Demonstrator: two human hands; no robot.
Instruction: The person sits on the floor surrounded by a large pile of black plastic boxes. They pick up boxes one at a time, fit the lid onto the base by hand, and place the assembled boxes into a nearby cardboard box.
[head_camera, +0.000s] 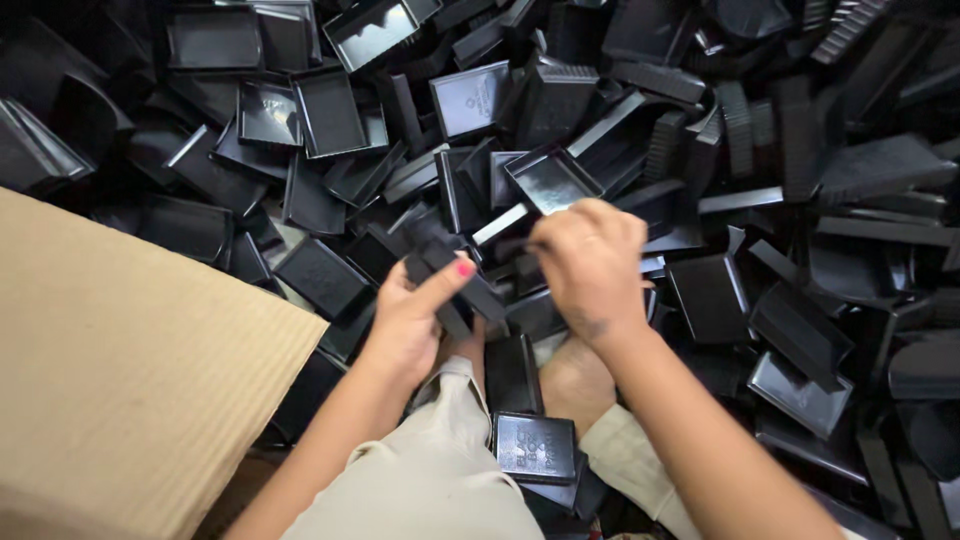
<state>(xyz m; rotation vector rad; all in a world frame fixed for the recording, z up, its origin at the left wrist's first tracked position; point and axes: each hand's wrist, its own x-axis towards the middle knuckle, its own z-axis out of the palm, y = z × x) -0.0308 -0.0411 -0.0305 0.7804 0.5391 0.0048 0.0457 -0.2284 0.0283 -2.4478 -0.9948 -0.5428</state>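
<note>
A cardboard sheet (120, 380) is lying left of my knees; trays (720, 200) are piling far and right; one tray (535, 447) is resting on my lap.

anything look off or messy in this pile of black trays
The black plastic trays lie in a loose heap, tilted, overturned and overlapping, not stacked. One tray rests on the person's lap. Left hand grips a black piece; right hand meets it. No visible breakage.
</note>
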